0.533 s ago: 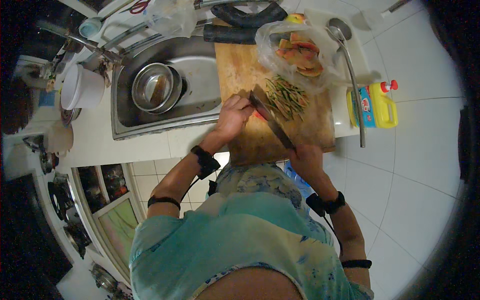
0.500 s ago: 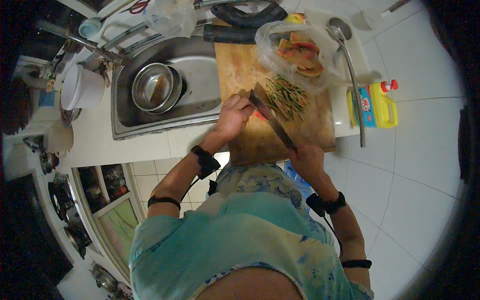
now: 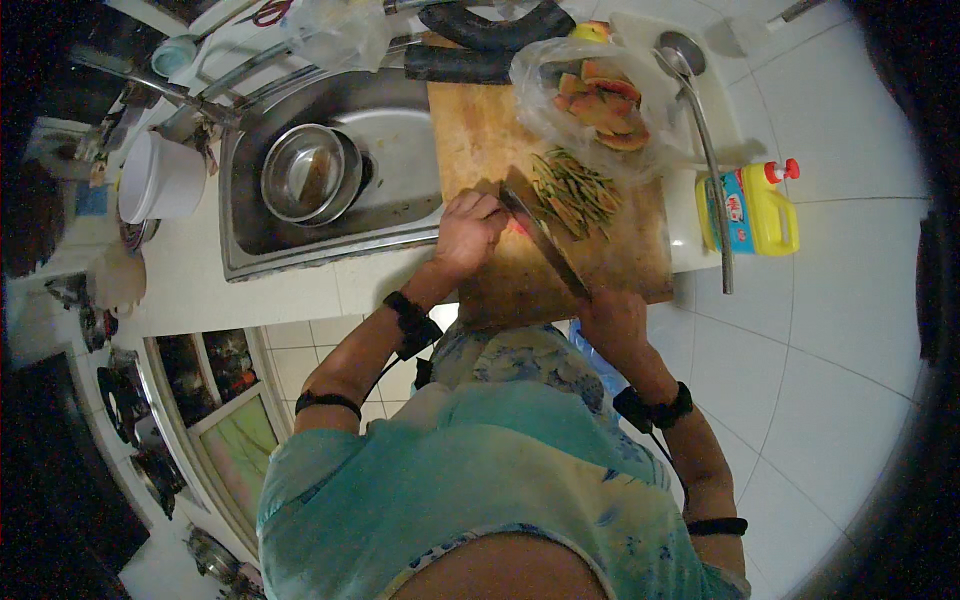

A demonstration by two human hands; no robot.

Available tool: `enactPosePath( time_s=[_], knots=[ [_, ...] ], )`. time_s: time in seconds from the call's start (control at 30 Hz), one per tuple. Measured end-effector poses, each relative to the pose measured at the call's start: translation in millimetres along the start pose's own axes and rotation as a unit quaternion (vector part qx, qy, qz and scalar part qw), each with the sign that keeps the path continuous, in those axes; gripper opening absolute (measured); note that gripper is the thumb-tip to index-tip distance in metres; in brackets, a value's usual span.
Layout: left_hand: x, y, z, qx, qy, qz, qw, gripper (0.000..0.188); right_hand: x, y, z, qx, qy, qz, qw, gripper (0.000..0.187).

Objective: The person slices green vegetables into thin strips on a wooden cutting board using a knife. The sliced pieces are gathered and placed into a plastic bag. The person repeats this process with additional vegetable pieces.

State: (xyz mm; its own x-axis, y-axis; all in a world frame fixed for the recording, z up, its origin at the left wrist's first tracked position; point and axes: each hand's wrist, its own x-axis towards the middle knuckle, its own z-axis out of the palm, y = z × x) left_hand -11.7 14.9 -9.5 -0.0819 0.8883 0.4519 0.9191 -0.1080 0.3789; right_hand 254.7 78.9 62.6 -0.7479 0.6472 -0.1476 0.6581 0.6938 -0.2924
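My right hand grips the handle end of a kitchen knife, whose dark blade slants up and left across the wooden cutting board. My left hand rests on the board with fingers curled beside the blade's tip. What lies under those fingers is mostly hidden. A small red piece shows at the blade, too small to name. To the right of the knife lies a heap of thin green strips. Behind the heap, a clear plastic bag holds reddish rind pieces.
Left of the board is a steel sink with metal bowls in it. A long-handled ladle and a yellow jug are at the right. Dark curved pieces lie at the board's far edge. A white bucket stands left.
Both hands and the knife stay in nearly the same place. The whole view has shifted very slightly.
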Motion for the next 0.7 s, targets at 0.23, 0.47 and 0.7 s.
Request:
enactPosePath(
  time_s=[0.23, 0.47, 0.7],
  knots=[
    [4.1, 7.2, -5.9, 0.002, 0.019, -0.008, 1.000, 0.023, 22.3, -18.6, 1.5, -0.021, -0.065, 0.006, 0.998, 0.031],
    [4.5, 7.6, -6.8, 0.018, 0.036, -0.001, 0.999, 0.013, 20.1, -24.7, -25.0, 0.053, -0.002, 0.024, 0.998, 0.025],
    [2.3, 10.3, -13.0, 0.013, -0.042, -0.038, 0.998, 0.023, 8.3, -10.2, -3.1, 0.018, -0.011, -0.013, 1.000, 0.027]
  ],
)
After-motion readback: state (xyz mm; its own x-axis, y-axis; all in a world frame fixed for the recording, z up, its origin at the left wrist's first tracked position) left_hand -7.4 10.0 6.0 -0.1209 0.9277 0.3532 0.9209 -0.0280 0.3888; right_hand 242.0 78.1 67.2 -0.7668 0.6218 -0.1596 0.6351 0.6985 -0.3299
